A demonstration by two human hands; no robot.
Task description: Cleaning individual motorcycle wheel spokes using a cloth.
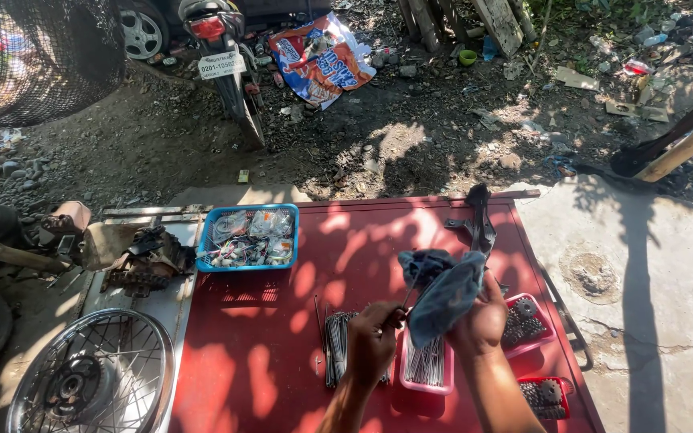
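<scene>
Red bench (282, 377) carries a blue basket of small packets (248, 237), loose spoke bundle (336, 346), pink spoke tray (425, 367), two red sprocket trays (525, 322), dark bracket (479, 220).

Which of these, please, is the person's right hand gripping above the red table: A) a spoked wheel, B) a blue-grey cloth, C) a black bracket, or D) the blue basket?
B: the right hand is closed around a blue-grey cloth held above the red table, while the left hand holds a thin metal spoke up into it.
</scene>
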